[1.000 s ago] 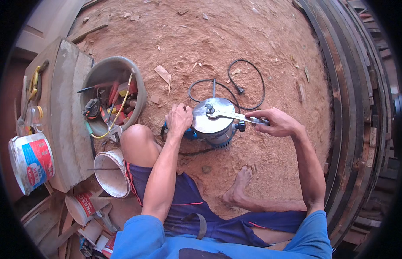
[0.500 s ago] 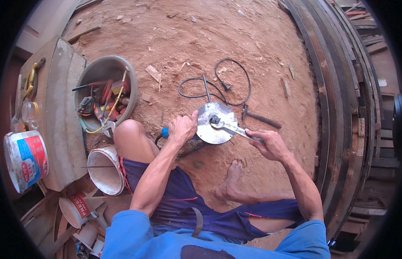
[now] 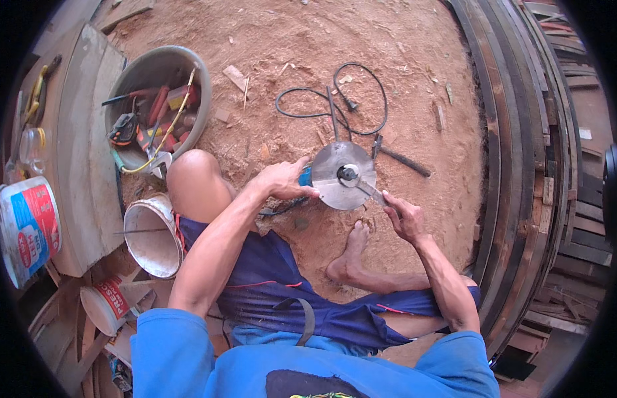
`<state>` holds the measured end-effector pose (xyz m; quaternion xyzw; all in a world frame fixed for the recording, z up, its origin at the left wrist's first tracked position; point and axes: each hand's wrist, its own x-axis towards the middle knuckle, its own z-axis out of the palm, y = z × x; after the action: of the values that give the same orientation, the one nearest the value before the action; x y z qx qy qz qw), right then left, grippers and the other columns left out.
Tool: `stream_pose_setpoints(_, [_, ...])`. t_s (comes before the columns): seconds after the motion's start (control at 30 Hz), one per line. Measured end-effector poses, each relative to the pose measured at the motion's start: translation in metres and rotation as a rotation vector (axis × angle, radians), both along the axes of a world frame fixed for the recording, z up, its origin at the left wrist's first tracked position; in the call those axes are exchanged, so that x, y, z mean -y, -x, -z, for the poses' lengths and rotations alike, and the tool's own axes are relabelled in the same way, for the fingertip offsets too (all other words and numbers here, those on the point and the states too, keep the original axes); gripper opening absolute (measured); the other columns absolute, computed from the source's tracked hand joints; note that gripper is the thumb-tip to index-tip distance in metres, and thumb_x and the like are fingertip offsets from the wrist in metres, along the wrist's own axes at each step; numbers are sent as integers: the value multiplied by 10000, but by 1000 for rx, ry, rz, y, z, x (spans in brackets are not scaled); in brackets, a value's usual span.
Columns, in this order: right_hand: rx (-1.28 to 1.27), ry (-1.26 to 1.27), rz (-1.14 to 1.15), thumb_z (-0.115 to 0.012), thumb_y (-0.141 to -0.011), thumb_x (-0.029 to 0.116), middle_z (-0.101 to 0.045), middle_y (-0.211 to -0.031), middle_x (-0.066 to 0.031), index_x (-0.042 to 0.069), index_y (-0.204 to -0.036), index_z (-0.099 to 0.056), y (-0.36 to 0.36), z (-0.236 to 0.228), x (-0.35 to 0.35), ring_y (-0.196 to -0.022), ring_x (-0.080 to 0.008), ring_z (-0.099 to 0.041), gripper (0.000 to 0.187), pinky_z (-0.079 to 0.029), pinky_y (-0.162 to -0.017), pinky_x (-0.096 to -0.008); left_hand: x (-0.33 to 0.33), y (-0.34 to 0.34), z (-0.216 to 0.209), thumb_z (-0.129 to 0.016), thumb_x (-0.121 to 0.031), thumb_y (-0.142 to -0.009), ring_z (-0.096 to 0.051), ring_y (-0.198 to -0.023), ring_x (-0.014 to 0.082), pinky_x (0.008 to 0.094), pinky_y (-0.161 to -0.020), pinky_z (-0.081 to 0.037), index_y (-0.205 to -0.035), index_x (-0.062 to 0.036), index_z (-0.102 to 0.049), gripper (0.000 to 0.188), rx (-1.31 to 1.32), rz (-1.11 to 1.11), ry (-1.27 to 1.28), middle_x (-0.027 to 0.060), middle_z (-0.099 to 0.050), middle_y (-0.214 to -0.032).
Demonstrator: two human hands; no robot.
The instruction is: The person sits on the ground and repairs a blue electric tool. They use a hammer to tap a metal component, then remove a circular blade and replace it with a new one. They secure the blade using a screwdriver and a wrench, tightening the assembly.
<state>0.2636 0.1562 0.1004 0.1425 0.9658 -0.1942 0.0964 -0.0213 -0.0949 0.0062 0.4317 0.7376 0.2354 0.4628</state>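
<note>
A blue-bodied power tool (image 3: 306, 176) with a round silver metal disc (image 3: 331, 189) is held off the sandy ground in front of me. My left hand (image 3: 285, 180) grips its body at the disc's left side, thumb toward the far edge and fingers near the disc. The tool body is mostly hidden by the hand and disc. My right hand (image 3: 406, 217) is closed around the handle of a metal wrench (image 3: 369, 190). The wrench's far end meets the dark hub (image 3: 348, 174) at the disc's middle. A thin rod (image 3: 333, 113) extends beyond the disc.
A black power cord (image 3: 386, 99) loops on the ground, beside a hammer (image 3: 404, 161). At left stand a grey tub (image 3: 203, 123) of tools, a white bucket (image 3: 131, 225) and a wooden box (image 3: 89, 152). Stacked planks (image 3: 504, 132) line the right. My bare foot (image 3: 353, 249) is below the disc.
The disc and tool have shifted right, and more of the blue body shows. My left hand has opened its thumb wider around it. The wrench handle slopes more steeply toward me.
</note>
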Motion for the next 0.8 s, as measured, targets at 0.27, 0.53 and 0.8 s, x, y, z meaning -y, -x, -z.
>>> stream_pose_setpoints(0.27, [-177,3,191,-689,-977,212,-745,-1131,-162,135,-1319,-664,-13,6,45,-933,-315,-755,352,-595,-758,-398,3,-22,-10,-729,-654,-820,-631,-1168,476,513,-974,-511,-1545,-48,-359,1015,62,-106,-17,323,-657,-1233])
stream_pose_setpoints(0.53, [-77,184,476,-650,-1019,255,-675,-905,-100,111,-1339,-618,-19,2,94,-720,-231,-634,353,-516,-623,-357,3,-46,-9,-718,-692,-804,-667,-1102,458,526,-928,-535,-1524,-66,-402,1004,41,-196,-24,306,-692,-1148])
stream_pose_setpoints(0.8, [279,1051,567,-533,-1088,255,-558,-694,-3,47,-1354,-486,-23,-2,41,-550,-113,-584,341,-522,-522,-277,2,-18,4,-666,-674,-868,-658,-1063,494,519,-939,-518,-1493,-28,-419,932,11,69,-135,343,-681,-1120])
